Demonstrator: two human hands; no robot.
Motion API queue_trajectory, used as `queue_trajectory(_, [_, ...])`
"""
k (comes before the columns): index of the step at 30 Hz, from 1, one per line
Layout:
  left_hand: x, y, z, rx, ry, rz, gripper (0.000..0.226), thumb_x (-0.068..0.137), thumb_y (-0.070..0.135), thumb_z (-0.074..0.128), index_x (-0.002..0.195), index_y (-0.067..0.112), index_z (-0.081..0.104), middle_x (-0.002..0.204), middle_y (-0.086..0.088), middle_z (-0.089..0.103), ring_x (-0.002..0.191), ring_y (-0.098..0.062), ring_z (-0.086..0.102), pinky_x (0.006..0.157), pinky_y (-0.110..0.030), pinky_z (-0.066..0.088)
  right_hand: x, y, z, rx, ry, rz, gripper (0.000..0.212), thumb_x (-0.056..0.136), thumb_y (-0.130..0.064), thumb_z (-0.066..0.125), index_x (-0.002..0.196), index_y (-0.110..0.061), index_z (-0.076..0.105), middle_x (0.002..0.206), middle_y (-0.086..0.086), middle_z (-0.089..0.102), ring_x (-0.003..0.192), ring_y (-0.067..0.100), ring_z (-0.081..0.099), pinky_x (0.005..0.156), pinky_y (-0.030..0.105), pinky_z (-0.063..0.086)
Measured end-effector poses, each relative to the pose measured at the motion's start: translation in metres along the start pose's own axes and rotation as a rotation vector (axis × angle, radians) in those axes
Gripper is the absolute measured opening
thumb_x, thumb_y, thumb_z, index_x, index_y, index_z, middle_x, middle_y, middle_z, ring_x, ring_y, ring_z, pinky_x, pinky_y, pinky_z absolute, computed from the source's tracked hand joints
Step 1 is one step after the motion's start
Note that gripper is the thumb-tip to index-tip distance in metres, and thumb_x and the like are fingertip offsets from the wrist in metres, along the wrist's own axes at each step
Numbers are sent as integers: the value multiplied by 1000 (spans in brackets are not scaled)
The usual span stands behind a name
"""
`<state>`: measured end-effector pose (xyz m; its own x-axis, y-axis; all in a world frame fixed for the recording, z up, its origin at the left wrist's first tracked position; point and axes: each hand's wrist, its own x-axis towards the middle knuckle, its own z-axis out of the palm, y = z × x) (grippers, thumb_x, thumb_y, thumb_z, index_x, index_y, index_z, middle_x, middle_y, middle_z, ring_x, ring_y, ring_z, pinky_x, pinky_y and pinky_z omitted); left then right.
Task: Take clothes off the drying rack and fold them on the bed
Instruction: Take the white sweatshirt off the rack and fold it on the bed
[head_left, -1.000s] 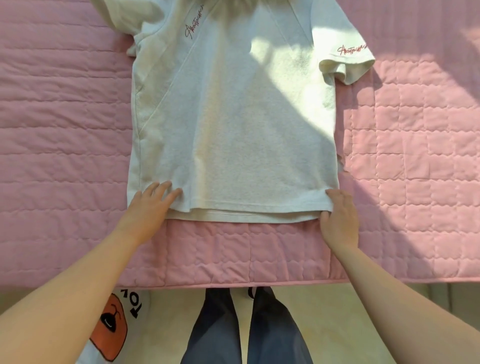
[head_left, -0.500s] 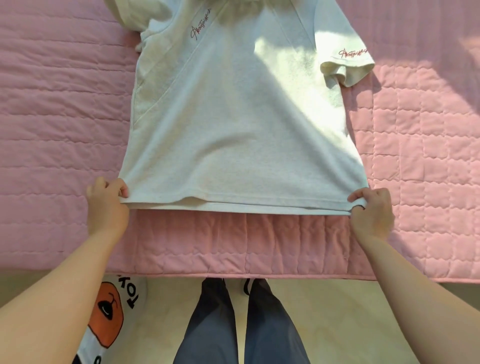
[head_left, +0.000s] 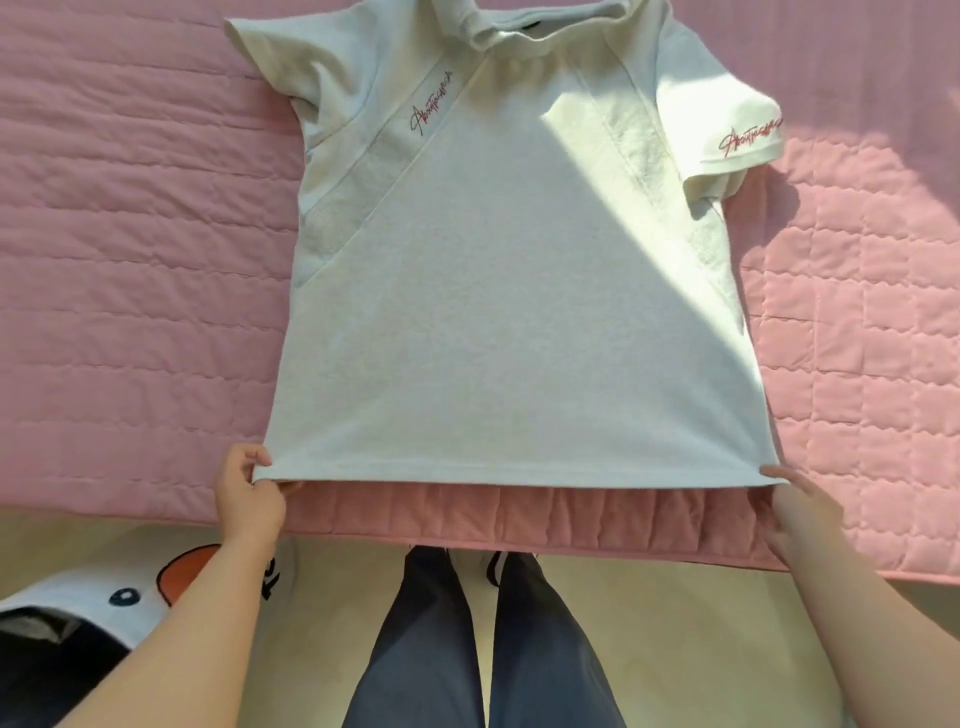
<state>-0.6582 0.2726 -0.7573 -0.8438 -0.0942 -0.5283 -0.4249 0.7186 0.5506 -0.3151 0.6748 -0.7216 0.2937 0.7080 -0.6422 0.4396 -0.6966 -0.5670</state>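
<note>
The white shirt (head_left: 498, 291) lies spread on the pink quilted bed (head_left: 130, 260), with its collar at 12 o'clock and its short sleeves toward 10 and 2. The hem is stretched taut near the bed's front edge. The left hand (head_left: 249, 493) pinches the hem corner at 8 o'clock. The right hand (head_left: 800, 509) grips the opposite corner at 4 o'clock. Dark trouser legs (head_left: 431, 649) stand at 6 o'clock, and a printed white item (head_left: 104, 592) lies on the floor at 8.

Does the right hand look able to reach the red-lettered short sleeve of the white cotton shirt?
Probably yes: only bare pink quilted bedspread lies between the right hand and that sleeve. But it grips the hem corner of the shirt, so it must let go first.
</note>
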Motion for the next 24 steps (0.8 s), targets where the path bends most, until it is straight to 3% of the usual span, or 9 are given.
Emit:
queue_trajectory(4, [4, -18, -7, 238, -152, -24, 42, 77, -23, 33, 90, 10, 55, 118, -12, 59, 102, -31, 55, 75, -35, 43, 14, 11, -6, -732, -19, -212, 45, 76, 19, 38, 91, -4, 73, 91, 21, 66, 58, 27, 50, 39, 10, 38])
queue_trajectory(6, [7, -15, -10, 326, -261, 7, 38, 80, -22, 42, 89, 11, 59, 113, -13, 62, 99, -31, 58, 76, -35, 46, 17, 2, 3, -955, -85, -221, 43, 79, 14, 44, 93, -13, 74, 99, 18, 66, 72, 33, 60, 60, 25, 52])
queue_trajectory(8, [14, -9, -13, 403, -363, 5, 39, 79, -22, 45, 88, 13, 61, 104, -15, 64, 84, -25, 57, 67, -32, 45, 10, -8, 16, -1137, -58, -203, 33, 84, 2, 53, 100, -20, 73, 120, 18, 61, 105, 37, 59, 89, 41, 51])
queue_trajectory(10, [18, 0, -15, 531, -388, -14, 44, 77, -21, 39, 79, 15, 65, 99, -18, 64, 77, -25, 54, 63, -31, 43, -1, -16, 28, -1140, 77, -213, 16, 90, -12, 57, 100, -19, 67, 129, 20, 51, 120, 40, 48, 99, 48, 43])
queue_trajectory(12, [14, 10, -15, 608, -280, 2, 42, 79, -16, 39, 73, 15, 66, 102, -16, 63, 84, -28, 54, 68, -34, 44, -5, -20, 37, -1062, 111, -374, 20, 88, -6, 52, 102, -11, 66, 128, 17, 46, 122, 38, 43, 100, 47, 37])
queue_trajectory(16, [-6, 32, 3, 671, 4, 427, 23, 91, 4, 51, 112, 10, 59, 120, -15, 49, 108, -35, 46, 84, -49, 43, -4, -24, 60, -917, -92, -762, 35, 83, 1, 51, 114, -12, 61, 130, 12, 47, 123, 33, 42, 105, 41, 30])
queue_trajectory(19, [-8, 46, 24, 814, -212, 712, 55, 92, 15, 57, 143, 21, 40, 151, -11, 32, 135, -32, 34, 108, -51, 32, 2, -25, 74, -996, -306, -867, 43, 86, -3, 54, 128, -13, 56, 137, 8, 45, 129, 29, 41, 110, 37, 27])
queue_trajectory(22, [3, 63, 49, 855, -326, 641, 55, 95, 24, 52, 147, 28, 33, 160, -7, 14, 147, -28, 13, 118, -50, 16, 11, -36, 92, -991, -282, -845, 37, 85, -3, 55, 121, -11, 60, 127, 11, 51, 119, 33, 47, 105, 40, 33])
queue_trajectory(24, [12, 84, 62, 788, -291, 601, 46, 94, 21, 54, 139, 25, 42, 159, -8, 18, 145, -32, 19, 116, -50, 21, 15, -54, 109, -911, -215, -832, 32, 84, -2, 55, 115, -9, 62, 120, 14, 55, 114, 34, 50, 100, 41, 37])
